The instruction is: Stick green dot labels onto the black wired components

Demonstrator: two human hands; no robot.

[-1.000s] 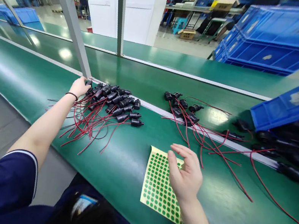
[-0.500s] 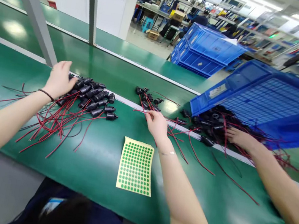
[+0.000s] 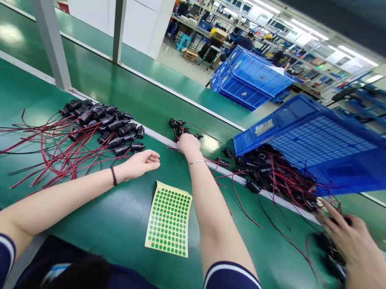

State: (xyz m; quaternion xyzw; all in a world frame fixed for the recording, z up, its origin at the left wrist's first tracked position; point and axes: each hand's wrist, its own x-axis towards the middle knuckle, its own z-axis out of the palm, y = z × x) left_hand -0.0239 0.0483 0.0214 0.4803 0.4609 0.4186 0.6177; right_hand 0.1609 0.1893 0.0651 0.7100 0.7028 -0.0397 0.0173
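Green belt's split into zones — right hand (image 3: 188,144) closes on the small plug bunch (image 3: 181,128) at the rail, left hand (image 3: 140,164) lies loose and empty between the sorted pile (image 3: 107,124) and dot sheet (image 3: 169,217).

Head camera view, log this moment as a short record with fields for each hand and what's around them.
Left hand: open, palm up on the green belt, beside the sorted connector pile
Right hand: reaching into the small connector cluster; grip hidden
Between arms: green dot sticker sheet
Right side: co-worker's hand by the tilted blue crate
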